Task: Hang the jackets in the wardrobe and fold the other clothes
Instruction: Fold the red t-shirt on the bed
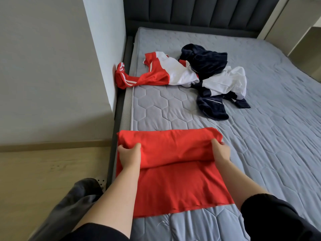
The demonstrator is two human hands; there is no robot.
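Red cloth (173,185) lies at the mattress (260,136) edge, its fold in left hand (129,156) and right hand (220,151) grip.

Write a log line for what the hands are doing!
step: folding red garment | left hand: grips fold | right hand: grips fold | loose: red-white jacket, navy-white garment

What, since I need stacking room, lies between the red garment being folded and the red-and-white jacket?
Nothing: the head view shows only bare quilted mattress between the red garment and the red-and-white jacket.

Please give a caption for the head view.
Left hand and right hand fold a red garment on the mattress; red jacket, navy jacket beyond.
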